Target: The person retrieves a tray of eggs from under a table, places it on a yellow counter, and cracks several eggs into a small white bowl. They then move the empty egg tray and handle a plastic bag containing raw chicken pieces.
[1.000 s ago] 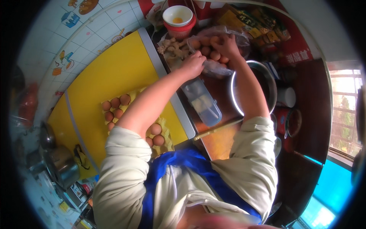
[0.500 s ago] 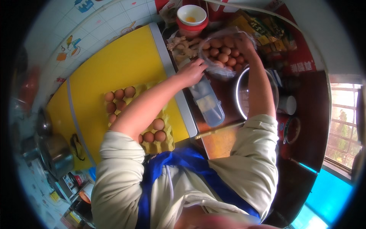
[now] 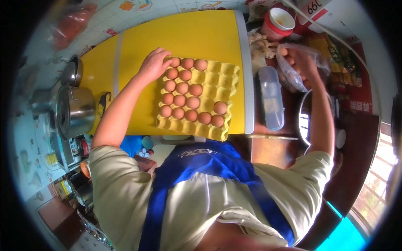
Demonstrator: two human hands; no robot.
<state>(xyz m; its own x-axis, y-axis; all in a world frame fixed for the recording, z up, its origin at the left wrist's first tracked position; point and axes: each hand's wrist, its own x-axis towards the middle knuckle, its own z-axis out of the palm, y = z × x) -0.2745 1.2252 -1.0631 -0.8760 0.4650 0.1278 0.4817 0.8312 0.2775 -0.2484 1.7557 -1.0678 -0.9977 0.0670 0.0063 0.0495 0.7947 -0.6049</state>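
Note:
A yellow egg tray (image 3: 213, 90) rests on the yellow surface, with brown eggs (image 3: 182, 88) filling its left and near cells. The cells toward its far right hold none. My left hand (image 3: 155, 63) is at the tray's far left corner, its fingers bent together over the rim beside a corner egg (image 3: 174, 62). Off to the right, my right hand (image 3: 304, 66) reaches over a clear plastic bag (image 3: 289, 75) of brown eggs. The bag and blur hide its fingertips, so its grip is unclear.
Left of the bag lie ginger roots (image 3: 261, 45) and a lidded clear container (image 3: 271, 98). A white bowl (image 3: 281, 19) with yolk-coloured residue sits on a red container behind. A round metal-rimmed vessel (image 3: 305, 121) stands under my right forearm. Steel pots (image 3: 79, 111) line the left.
My left hand has left the egg bag and moved to the tray's far left corner. My right hand stays at the bag. The whole view has swung left.

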